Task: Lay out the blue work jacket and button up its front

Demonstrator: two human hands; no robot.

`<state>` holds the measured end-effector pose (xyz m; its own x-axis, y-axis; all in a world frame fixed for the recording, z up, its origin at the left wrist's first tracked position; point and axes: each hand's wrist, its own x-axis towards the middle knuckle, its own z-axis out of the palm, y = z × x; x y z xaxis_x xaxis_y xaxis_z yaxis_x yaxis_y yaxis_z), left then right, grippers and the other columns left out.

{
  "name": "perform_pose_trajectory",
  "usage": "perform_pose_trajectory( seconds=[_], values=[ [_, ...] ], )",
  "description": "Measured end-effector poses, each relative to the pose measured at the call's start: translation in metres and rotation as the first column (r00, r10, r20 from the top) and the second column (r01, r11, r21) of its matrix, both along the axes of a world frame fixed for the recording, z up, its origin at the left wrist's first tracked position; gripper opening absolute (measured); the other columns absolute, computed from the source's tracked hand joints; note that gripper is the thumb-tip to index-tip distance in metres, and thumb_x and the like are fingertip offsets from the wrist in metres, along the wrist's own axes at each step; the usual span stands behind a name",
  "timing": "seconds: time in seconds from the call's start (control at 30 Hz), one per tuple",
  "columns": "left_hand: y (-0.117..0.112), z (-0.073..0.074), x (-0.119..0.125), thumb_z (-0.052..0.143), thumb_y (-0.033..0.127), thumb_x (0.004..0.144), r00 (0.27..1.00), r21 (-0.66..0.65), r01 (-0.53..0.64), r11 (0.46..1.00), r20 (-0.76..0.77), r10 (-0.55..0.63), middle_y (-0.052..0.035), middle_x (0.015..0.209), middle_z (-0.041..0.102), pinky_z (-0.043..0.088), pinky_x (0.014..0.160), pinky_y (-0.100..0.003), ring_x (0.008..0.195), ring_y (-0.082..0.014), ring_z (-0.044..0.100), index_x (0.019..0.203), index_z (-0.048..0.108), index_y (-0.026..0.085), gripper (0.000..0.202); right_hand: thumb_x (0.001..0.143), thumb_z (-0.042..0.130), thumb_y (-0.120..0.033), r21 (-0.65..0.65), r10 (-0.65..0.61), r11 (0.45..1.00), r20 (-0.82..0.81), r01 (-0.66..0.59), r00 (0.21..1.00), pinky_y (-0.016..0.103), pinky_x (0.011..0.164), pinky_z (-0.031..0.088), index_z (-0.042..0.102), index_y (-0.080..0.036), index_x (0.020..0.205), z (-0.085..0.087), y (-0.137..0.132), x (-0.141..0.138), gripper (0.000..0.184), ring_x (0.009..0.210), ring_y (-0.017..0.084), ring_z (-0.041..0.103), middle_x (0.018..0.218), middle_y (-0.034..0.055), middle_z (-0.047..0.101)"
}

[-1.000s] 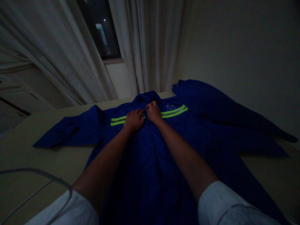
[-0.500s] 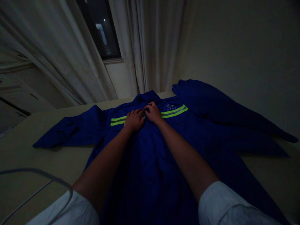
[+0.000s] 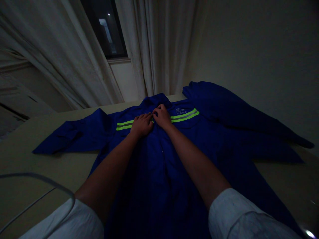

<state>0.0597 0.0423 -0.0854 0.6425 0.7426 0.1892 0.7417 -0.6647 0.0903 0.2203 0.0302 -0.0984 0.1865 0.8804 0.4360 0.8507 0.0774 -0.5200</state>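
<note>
Since the earlier frame, the head camera is tilting a little, so the window and the garment are sitting slightly higher in my view, while the hands are staying almost at the same place on the cloth. I am watching the left hand [image 3: 142, 125] and the right hand [image 3: 161, 117] lying close together, nearly touching at the fingers, on the front opening of a dark blue work jacket [image 3: 159, 172], just under its collar [image 3: 155, 100]. I cannot tell if the fingers are pinching the cloth or only pressing on it, because the light is low and the hands are covering that place. The jacket is lying spread out on a pale desk [image 3: 50, 166], with the collar toward the far edge and one sleeve [image 3: 69, 137] stretching out to the left. Two lime reflective stripes [image 3: 185, 116] are crossing the chest, one on each side of the hands. A thin white cable [image 3: 30, 176] is curving over the desk near the left forearm, and pale curtains [image 3: 159, 46] are hanging beside a dark window [image 3: 104, 30].
</note>
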Motion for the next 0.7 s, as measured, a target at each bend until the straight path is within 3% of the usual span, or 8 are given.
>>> perform_pose_trajectory(
  seconds=[0.33, 0.53, 0.7],
  values=[
    [0.003, -0.001, 0.000, 0.035, 0.035, 0.103, 1.000, -0.017, -0.016, 1.000, 0.002, 0.016, -0.0070, 0.162, 0.053, 0.041, 0.116, -0.053, 0.146, -0.0310, 0.050, 0.155, 0.052, 0.022, 0.056, 0.098, 0.065, -0.022, 0.005, 0.045, 0.999, 0.050, -0.045, 0.998, 0.037, 0.100, 0.049, 0.075, -0.022, 0.106, 0.003, -0.003, -0.002, 0.012, 0.112, 0.024, 0.058, 0.120, 0.0088, 0.054],
    [0.007, -0.002, -0.001, 0.029, 0.035, 0.105, 0.999, -0.042, -0.028, 0.999, -0.017, 0.028, -0.0038, 0.166, 0.049, 0.037, 0.121, -0.051, 0.150, -0.0285, 0.046, 0.157, 0.050, 0.027, 0.057, 0.101, 0.062, -0.024, -0.112, 0.042, 0.993, 0.054, -0.036, 0.998, 0.036, 0.093, 0.049, 0.073, -0.023, 0.108, 0.010, -0.016, -0.005, 0.013, 0.105, 0.022, 0.061, 0.118, 0.0072, 0.057],
    [0.007, -0.002, -0.001, 0.025, 0.037, 0.106, 1.000, -0.083, -0.025, 0.996, -0.017, 0.023, -0.0043, 0.169, 0.043, 0.031, 0.125, -0.053, 0.155, -0.0272, 0.041, 0.161, 0.045, 0.025, 0.060, 0.101, 0.064, -0.021, -0.241, 0.229, 0.952, 0.155, -0.188, 0.961, 0.040, 0.097, 0.041, 0.070, -0.022, 0.108, 0.029, -0.049, -0.003, 0.010, 0.116, 0.024, 0.059, 0.119, 0.0067, 0.061]
  ],
)
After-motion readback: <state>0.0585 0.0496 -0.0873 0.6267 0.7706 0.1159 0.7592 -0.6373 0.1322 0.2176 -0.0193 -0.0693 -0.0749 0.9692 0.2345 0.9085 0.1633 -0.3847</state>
